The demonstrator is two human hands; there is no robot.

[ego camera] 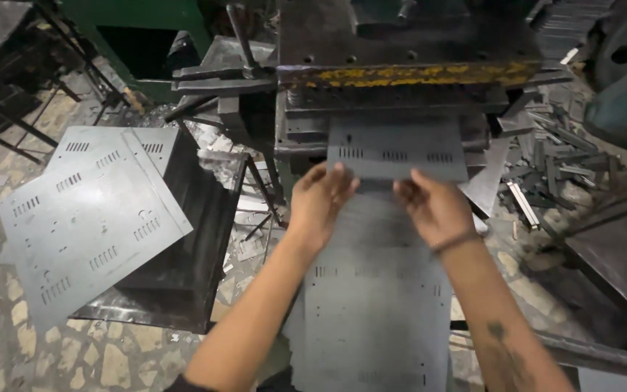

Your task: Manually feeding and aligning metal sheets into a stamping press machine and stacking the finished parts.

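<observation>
- Dim workshop floor of pale mosaic stone (9, 174) fills the left of the frame, strewn with metal offcuts near the middle.
- Top centre stands a dark, heavy press machine (400, 43), with a worn yellow-painted bar (408, 75) running across its front.
- Just below that bar, a grey sheet-metal panel (397, 149) lies half inside the machine's opening, showing a row of short punched slots along its near part.
- Left hand (321, 199), centre of the frame, rests fingers-forward on the near edge of the panel; fingers lie fairly flat and close together, pressing rather than wrapped around anything.
- Right hand (433, 207), just beside it to the right, touches the same edge with fingers curled slightly; whether it grips the edge or only pushes on it cannot be told. A thin band circles the wrist.
- Under both forearms, a stack of similar slotted panels (371, 312) runs down to the bottom edge of the frame.
- Left of centre, another pile of punched grey sheets (88, 218) lies tilted on a dark metal box (190, 247).
- Upper right holds a heap of narrow metal strips (546, 167) beside the machine.
- Upper left shows a green machine frame (139, 29) and a dark metal stand (9, 72).
</observation>
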